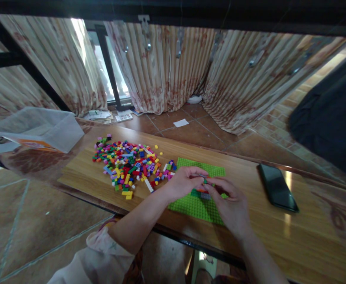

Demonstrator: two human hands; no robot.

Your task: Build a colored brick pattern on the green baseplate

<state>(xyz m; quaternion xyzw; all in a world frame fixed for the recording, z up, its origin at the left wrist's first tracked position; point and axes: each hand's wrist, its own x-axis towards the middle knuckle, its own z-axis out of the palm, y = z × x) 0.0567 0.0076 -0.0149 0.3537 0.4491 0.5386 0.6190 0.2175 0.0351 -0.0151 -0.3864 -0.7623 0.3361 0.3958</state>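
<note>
Over a lime-green baseplate (190, 209) on the wooden board, my two hands meet with their fingertips close together. My left hand (185, 182) is closed in a pinch at a small green toy brick (205, 181). From the other side, my right hand (230, 201) pinches at the same spot; its fingertips partly cover whatever they grip. Under the fingers, orange, dark green and grey bricks (205, 196) show on the plate. Left of the plate spreads a large heap of mixed coloured bricks (131, 163).
A black phone (278, 187) lies to the right on the wooden board (315, 236). At the far left stands a translucent plastic bin (43, 126) with an orange label. Beyond the table are patterned curtains (167, 71) and a tiled floor with papers (181, 123).
</note>
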